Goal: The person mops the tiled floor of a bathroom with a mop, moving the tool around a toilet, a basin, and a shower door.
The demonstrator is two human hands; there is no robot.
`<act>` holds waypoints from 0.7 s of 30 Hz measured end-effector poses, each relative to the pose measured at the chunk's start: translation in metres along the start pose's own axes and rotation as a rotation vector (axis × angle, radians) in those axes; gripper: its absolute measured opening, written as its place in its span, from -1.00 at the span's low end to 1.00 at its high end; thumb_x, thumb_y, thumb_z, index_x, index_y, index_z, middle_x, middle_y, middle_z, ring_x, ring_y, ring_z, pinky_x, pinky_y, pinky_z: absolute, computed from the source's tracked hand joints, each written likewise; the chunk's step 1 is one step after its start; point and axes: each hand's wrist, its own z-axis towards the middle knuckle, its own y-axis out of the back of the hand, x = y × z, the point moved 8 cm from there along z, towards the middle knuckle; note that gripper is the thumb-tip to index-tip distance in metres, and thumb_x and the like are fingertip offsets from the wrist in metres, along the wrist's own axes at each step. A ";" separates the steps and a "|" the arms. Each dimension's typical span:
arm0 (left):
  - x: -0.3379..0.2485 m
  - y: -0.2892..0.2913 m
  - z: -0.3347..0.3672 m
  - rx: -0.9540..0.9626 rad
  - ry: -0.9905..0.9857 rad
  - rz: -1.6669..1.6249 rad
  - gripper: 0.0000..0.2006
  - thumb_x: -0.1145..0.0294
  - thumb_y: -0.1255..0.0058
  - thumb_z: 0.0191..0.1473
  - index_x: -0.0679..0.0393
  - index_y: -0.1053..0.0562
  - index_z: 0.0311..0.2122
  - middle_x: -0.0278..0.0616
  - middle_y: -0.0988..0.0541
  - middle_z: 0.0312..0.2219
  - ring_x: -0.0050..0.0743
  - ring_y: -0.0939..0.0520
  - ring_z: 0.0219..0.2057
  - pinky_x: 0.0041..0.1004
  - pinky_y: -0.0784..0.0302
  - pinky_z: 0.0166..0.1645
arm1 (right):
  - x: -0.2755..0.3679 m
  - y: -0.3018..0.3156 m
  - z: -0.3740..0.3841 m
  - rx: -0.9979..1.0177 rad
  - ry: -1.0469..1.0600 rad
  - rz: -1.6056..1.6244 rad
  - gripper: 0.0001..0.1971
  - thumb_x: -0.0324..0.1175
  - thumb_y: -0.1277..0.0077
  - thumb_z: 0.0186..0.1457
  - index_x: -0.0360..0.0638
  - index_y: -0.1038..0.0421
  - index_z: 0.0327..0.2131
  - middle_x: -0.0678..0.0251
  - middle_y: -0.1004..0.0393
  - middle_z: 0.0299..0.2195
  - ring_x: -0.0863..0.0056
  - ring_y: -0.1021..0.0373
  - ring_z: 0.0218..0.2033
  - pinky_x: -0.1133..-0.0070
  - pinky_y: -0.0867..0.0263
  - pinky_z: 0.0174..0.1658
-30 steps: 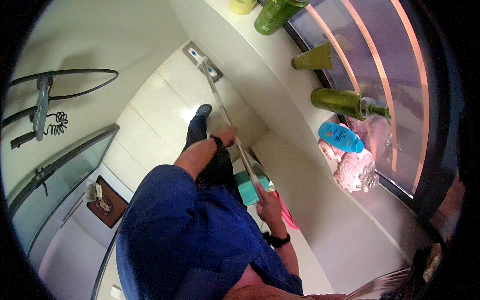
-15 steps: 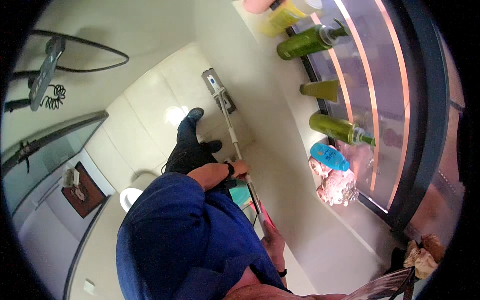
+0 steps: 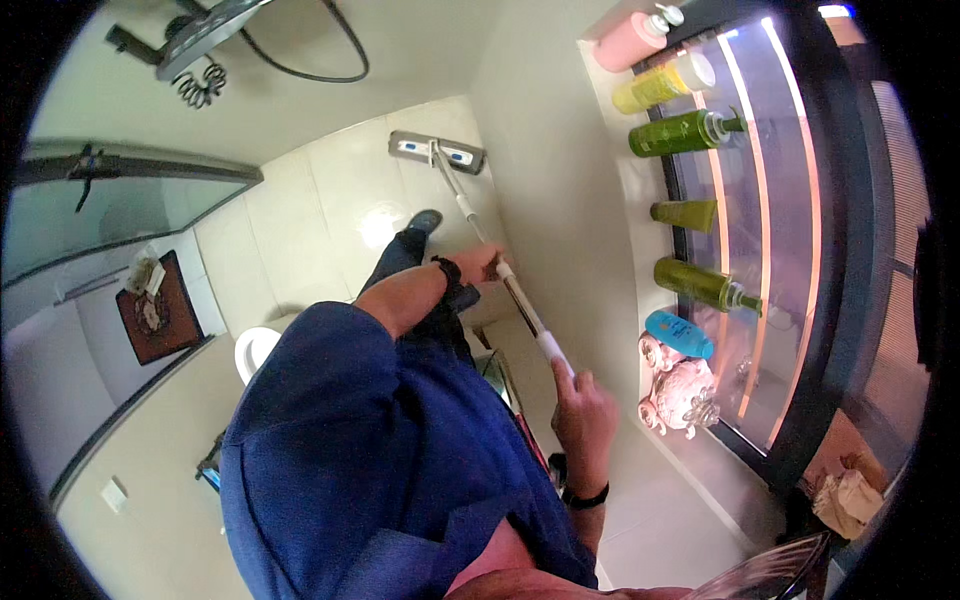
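A flat mop (image 3: 438, 150) with a grey rectangular head lies on the pale tiled floor, close to the corner where the walls meet. Its silver and white pole (image 3: 525, 308) slants down to the right toward me. My left hand (image 3: 484, 266) is closed round the middle of the pole, with a dark band at the wrist. Farther down, my right hand (image 3: 586, 412) wraps the white grip at the pole's upper end, its thumb lying along the shaft. My shoe (image 3: 425, 222) stands on the tiles just below the mop head.
On the right ledge stand a pink pump bottle (image 3: 632, 40), a yellow bottle (image 3: 662, 84), green bottles (image 3: 675, 134), a blue bottle (image 3: 680, 334) and a pink ornament (image 3: 680, 392). A toilet (image 3: 258, 352), glass panel (image 3: 130, 205) and shower fixture (image 3: 215, 35) are on the left.
The mop head has swung from lying lengthwise beside the wall to lying crosswise. Both hands have moved with the pole, my right hand farther forward. The whole view has shifted.
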 end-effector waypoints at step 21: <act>-0.193 0.196 -0.214 0.126 -0.200 0.001 -0.76 0.14 0.08 0.17 0.07 -0.42 -0.21 -0.23 -0.55 -0.31 -0.49 -0.57 -0.28 -0.55 -0.52 -0.19 | 0.301 0.172 0.171 -0.370 0.586 0.559 -0.82 -0.36 -0.14 -0.17 -0.11 -0.41 -0.42 0.28 -0.34 -0.50 0.24 -0.36 -0.58 0.40 -0.30 -0.51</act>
